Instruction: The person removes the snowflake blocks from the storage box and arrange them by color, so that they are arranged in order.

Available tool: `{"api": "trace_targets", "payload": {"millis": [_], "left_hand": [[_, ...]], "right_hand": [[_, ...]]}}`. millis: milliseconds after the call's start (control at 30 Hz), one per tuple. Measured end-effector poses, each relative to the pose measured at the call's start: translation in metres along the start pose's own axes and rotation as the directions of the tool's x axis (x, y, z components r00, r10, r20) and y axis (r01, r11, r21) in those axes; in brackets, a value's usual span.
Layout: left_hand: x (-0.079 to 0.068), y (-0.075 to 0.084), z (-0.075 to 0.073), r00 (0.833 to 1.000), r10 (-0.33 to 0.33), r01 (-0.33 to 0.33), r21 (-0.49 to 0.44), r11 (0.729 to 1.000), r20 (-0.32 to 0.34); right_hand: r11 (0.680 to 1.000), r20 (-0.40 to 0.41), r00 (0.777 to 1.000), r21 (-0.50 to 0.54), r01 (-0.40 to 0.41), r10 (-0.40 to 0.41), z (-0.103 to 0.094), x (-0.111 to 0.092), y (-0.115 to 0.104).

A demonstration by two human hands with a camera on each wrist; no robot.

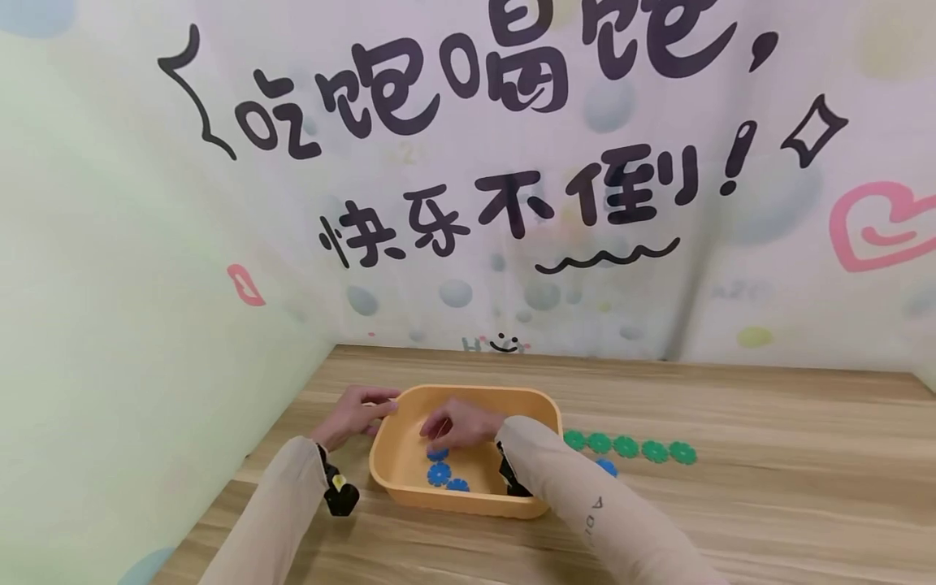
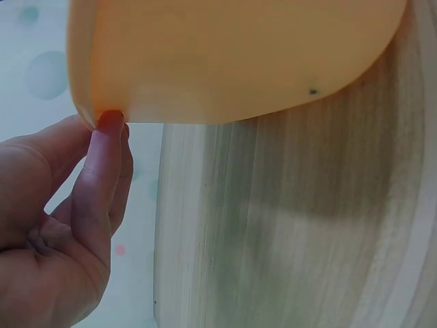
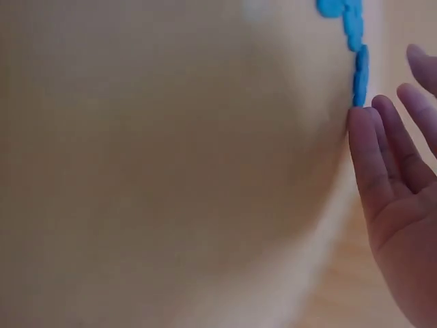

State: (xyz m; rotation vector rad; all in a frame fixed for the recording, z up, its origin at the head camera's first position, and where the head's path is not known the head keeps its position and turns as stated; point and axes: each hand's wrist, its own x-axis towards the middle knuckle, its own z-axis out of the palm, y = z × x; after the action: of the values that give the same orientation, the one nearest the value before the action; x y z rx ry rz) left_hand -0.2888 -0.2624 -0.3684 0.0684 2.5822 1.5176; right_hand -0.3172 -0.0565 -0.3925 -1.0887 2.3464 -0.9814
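Note:
A yellow-orange plastic bin (image 1: pixel 468 388) stands on the table. At its left end my left hand (image 1: pixel 353 416) pinches the rim between thumb and fingers, as the left wrist view shows on the bin wall (image 2: pixel 205 61). My right hand (image 1: pixel 462 424) reaches down inside the bin. Its fingers (image 3: pixel 369 150) are fairly straight and touch or nearly touch a blue disc (image 3: pixel 360 75), with the thumb held apart. Blue notched plastic discs (image 1: pixel 439 474) lie on the bin floor below that hand. The right forearm hides part of the bin's right side.
Several green notched discs (image 1: pixel 626 446) lie in a row to the right of the bin. One blue disc (image 1: pixel 606 467) sits just in front of them, partly behind the right sleeve (image 1: pixel 585 504). A printed curtain (image 1: pixel 512 301) hangs behind the wooden table (image 1: pixel 790 487).

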Motion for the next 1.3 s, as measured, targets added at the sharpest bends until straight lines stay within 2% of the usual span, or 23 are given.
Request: {"api": "trace_targets", "payload": {"millis": [300, 633, 800, 867, 967, 1167, 1300], "left_hand": [[-0.004, 0.001, -0.003, 1.000, 0.000, 0.000, 0.002, 1.000, -0.001], [0.000, 0.000, 0.000, 1.000, -0.023, 0.023, 0.004, 1.000, -0.009], [0.001, 0.000, 0.002, 1.000, -0.016, 0.016, -0.003, 1.000, 0.008], [0.001, 0.001, 0.002, 1.000, -0.018, 0.018, -0.008, 1.000, 0.005], [0.002, 0.001, 0.002, 1.000, -0.014, 0.014, 0.006, 1.000, 0.010], [0.003, 0.003, 0.000, 0.999, -0.032, 0.032, 0.023, 0.999, 0.003], [0.002, 0.003, 0.000, 0.999, -0.037, 0.037, 0.026, 0.999, 0.004]], "right_hand": [[0.993, 0.003, 0.998, -0.095, -0.067, 0.067, 0.005, 0.001, 0.001], [0.997, -0.033, 0.998, -0.061, -0.054, 0.052, 0.003, -0.004, 0.002], [0.994, -0.081, 0.992, 0.038, -0.099, 0.102, 0.000, -0.006, 0.005], [0.989, -0.087, 0.988, 0.088, -0.120, 0.128, -0.002, -0.007, 0.005], [0.987, -0.096, 0.989, 0.122, -0.104, 0.116, -0.010, -0.007, 0.002], [0.994, -0.140, 0.988, 0.098, -0.055, 0.069, -0.032, -0.013, -0.007], [0.996, -0.135, 0.989, 0.073, -0.051, 0.061, -0.048, -0.021, -0.015]]}}
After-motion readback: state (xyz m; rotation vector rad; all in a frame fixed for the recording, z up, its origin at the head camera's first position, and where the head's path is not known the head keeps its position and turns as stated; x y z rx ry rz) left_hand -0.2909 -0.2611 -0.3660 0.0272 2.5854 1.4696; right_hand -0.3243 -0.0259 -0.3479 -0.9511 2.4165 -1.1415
